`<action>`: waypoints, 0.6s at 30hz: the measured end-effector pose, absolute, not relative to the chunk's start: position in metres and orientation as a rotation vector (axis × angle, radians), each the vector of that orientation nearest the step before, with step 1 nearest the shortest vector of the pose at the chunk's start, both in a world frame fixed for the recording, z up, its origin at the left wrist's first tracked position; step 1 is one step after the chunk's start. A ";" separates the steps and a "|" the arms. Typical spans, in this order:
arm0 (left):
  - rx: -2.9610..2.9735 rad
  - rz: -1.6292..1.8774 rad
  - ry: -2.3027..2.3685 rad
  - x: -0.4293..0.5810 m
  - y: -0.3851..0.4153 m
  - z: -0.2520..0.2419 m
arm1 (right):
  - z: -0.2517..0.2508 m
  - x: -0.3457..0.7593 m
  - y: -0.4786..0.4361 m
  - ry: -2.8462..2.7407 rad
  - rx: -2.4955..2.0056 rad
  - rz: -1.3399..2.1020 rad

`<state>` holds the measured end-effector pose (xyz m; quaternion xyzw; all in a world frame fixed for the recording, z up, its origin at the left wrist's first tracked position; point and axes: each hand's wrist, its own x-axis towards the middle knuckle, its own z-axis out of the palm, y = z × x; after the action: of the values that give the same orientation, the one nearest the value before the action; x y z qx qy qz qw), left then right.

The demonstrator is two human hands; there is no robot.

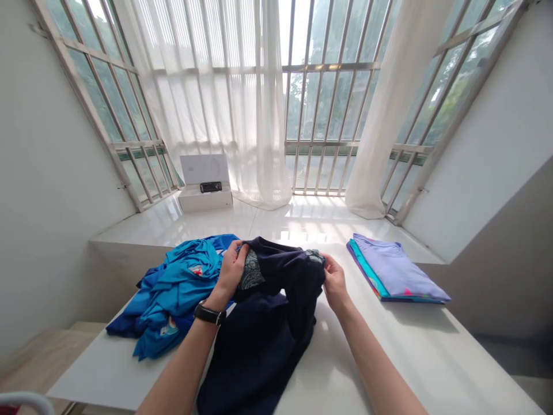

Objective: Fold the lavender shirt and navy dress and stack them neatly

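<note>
Left hand point(231, 270), right hand point(334, 282) gripping navy garment point(276, 276), white table edge point(86, 349)

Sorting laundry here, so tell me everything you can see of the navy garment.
The navy garment is soft, matte cloth, its type unclear. Its upper part is raised and bunched between the left hand and right hand, showing patches of grey-green paisley print. The rest drapes down onto the white table, lying against the heap of bright blue clothing.
</note>
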<state>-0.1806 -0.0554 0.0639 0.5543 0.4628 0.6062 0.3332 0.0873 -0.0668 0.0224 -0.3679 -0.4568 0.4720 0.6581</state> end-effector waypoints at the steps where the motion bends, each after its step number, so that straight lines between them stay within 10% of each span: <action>1: 1.482 1.553 1.206 -0.184 -0.056 0.062 | 0.021 0.091 -0.064 -0.986 -0.843 1.073; 18: 1.142 1.098 0.689 -0.186 -0.084 0.069 | 0.047 0.087 -0.089 -1.164 -0.914 1.477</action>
<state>-0.1863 -0.0840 0.0690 0.5024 0.3031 0.4833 0.6497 0.0874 -0.0885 0.0472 -0.3782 -0.4817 0.6111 0.5014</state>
